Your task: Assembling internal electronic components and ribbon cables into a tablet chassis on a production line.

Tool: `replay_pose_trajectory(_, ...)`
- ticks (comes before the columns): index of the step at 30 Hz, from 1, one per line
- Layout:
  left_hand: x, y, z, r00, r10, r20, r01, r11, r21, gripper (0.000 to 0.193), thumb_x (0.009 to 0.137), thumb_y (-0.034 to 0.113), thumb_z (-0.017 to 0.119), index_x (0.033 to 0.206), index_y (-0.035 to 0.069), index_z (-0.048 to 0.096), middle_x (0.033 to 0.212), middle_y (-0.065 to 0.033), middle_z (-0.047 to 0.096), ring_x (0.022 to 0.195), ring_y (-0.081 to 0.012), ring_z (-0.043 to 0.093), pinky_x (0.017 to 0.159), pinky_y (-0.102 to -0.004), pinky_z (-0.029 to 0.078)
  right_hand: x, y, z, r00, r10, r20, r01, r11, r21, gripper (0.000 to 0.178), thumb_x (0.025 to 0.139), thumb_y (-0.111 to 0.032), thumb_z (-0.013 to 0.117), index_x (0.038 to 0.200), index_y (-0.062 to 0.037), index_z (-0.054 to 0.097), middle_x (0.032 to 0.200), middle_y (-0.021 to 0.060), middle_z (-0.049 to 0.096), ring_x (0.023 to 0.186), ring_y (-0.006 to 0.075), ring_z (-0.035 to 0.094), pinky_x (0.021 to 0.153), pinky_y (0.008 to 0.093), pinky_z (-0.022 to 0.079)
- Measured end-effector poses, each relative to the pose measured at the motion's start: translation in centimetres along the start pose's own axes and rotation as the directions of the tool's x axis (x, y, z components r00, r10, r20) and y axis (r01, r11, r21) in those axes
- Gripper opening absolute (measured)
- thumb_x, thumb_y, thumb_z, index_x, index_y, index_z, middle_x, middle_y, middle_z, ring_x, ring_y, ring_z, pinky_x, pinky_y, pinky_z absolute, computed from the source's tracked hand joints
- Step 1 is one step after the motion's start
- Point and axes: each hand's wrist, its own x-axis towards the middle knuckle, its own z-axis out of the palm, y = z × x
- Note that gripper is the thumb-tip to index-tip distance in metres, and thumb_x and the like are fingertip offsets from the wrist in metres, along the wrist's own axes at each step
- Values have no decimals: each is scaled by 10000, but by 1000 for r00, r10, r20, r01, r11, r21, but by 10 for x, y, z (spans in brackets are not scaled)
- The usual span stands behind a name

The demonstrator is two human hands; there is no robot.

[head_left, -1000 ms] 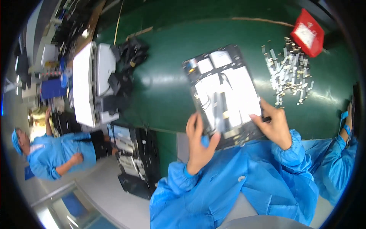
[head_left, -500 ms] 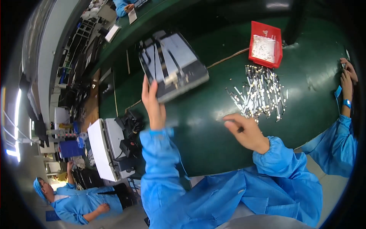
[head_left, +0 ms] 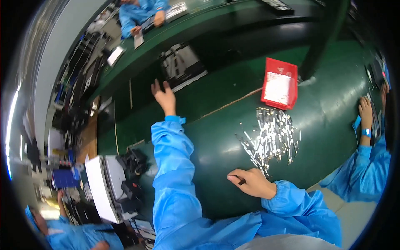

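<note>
A flat, tablet-like panel [head_left: 183, 64], black and grey with dark strips across it and a pale near edge, lies at the far left on the bench's dark strip. My left hand [head_left: 165, 99] is stretched out at its near corner, fingers apart, holding nothing; whether a fingertip touches the panel I cannot tell. My right hand [head_left: 253, 183] rests low over the near side of the green bench, thumb and fingers closed on a small dark piece [head_left: 240, 180] too small to name. Just beyond it lies a heap of thin black-and-white strips [head_left: 273, 135].
A red bin [head_left: 295, 93] of small white pieces stands behind the heap. To the left are white equipment [head_left: 101, 187] and black cables [head_left: 132, 161]. A dark post [head_left: 323, 46] rises at the far right. Co-workers sit across and at the right [head_left: 365, 112]; another stands at the lower left.
My left hand has carried the panel away from me and let go of it on the dark strip. The head view has shifted, and my right hand remains closed near the heap.
</note>
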Motion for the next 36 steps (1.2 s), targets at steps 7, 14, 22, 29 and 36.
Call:
replay_pose_trajectory(7,-67,81,-70,943,153,296,-128,986,-103,430,744,172,636,1125,-7,548,1190,-228,504,1132,-413,450,970,-446,368,-7,-2,20,993,13,114,-5,997,-76,83,853,-130,623,890,-58,642,685,168,619,613,323,625,526,373,477)
replay_pose_trajectory(14,-119,81,-103,969,138,204,-134,990,-36,330,848,218,572,1123,36,563,1232,-186,492,1225,-345,401,1038,-444,282,-19,-4,44,963,-98,252,148,971,-190,120,743,-96,736,790,-45,639,498,95,508,404,220,466,421,328,358)
replay_pose_trajectory(22,-143,79,-93,990,23,141,-3,990,-141,298,824,183,597,1096,59,591,1249,-175,483,1248,-349,372,1057,-462,261,-20,17,60,939,-280,199,326,908,-264,271,774,-142,709,611,-13,535,515,142,492,445,297,475,446,384,344)
replay_pose_trajectory(29,-141,78,-77,997,-9,83,33,954,-299,211,798,151,611,984,53,616,1156,-142,532,1202,-322,420,1039,-446,283,-8,10,80,904,-374,208,428,786,-446,242,807,-115,644,620,-12,530,568,162,542,509,324,534,486,404,386)
replay_pose_trajectory(36,-138,81,-70,993,-47,111,76,959,-272,198,769,152,635,938,51,661,1172,-135,524,1234,-310,386,1057,-444,252,4,11,96,854,-392,341,515,724,-459,86,594,-14,599,624,17,524,648,185,545,613,375,522,560,471,391)
